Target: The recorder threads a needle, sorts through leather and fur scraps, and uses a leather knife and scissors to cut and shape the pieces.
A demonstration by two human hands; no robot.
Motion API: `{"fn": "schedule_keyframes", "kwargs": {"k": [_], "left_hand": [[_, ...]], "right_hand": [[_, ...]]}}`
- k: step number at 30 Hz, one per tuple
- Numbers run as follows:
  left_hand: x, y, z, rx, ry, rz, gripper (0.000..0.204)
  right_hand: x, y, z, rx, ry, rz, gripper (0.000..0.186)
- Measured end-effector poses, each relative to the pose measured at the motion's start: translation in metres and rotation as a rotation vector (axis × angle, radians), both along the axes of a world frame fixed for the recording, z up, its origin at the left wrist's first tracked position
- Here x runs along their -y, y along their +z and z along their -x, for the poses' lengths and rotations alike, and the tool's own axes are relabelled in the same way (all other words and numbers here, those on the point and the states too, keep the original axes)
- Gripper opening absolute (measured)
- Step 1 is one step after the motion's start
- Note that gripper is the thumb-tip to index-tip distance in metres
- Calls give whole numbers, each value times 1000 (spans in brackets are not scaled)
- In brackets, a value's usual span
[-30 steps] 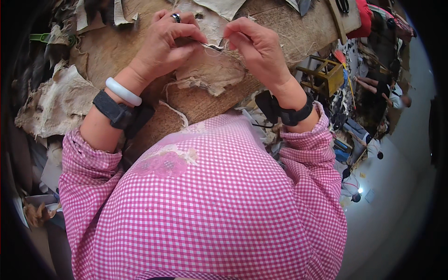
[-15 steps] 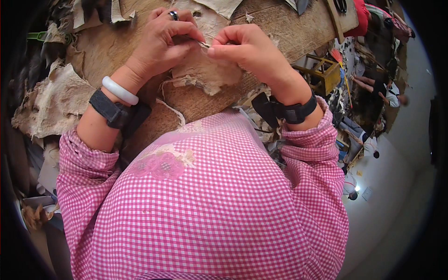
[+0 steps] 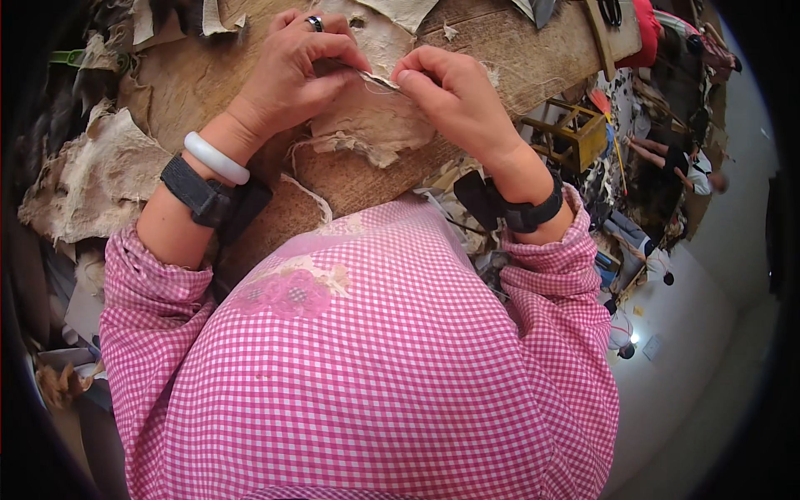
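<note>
A pale, rough-edged piece of hide (image 3: pixel 371 129) lies on the wooden board beneath my hands. My left hand (image 3: pixel 310 73), wearing a dark ring, has fingers and thumb closed on a narrow folded edge of the hide. That strip runs across to my right hand (image 3: pixel 454 93), whose thumb and forefinger pinch its other end. A fine pale thread (image 3: pixel 382 90) loops just under the strip. Whether a needle sits in the right fingertips is too small to tell.
The worn wooden board (image 3: pixel 521 62) slants across the top. Another hide piece (image 3: pixel 92 179) hangs at its left, near a green-handled tool (image 3: pixel 67 58). Black scissor handles (image 3: pixel 611 12) lie at the far right. A yellow wooden stool (image 3: pixel 575 140) and several people stand beyond.
My right hand has drawn slightly to the right, away from the left. More of the folded strip and thread shows between them. My left hand has barely moved.
</note>
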State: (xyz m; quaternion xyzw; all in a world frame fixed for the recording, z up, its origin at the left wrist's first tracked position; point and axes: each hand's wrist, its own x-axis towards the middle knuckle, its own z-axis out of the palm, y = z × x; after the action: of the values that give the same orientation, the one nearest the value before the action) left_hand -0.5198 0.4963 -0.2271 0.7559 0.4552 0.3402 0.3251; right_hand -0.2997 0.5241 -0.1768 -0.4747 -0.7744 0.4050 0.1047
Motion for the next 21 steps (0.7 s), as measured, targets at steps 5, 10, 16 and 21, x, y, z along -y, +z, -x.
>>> {"fn": "schedule_keyframes", "kwargs": {"k": [5,10,16,21], "left_hand": [[0,0,-1,17,4,-35,15],[0,0,-1,-11,6,-27,15],[0,0,0,16,3,-29,14],[-1,0,0,3,-2,-32,13]], "right_hand": [[-2,3,-1,-175,-100,345,24],[-8,2,2,-109,-74,132,24],[-4,7,4,-98,-86,290,20],[-4,9,2,-327,-123,601,21]]}}
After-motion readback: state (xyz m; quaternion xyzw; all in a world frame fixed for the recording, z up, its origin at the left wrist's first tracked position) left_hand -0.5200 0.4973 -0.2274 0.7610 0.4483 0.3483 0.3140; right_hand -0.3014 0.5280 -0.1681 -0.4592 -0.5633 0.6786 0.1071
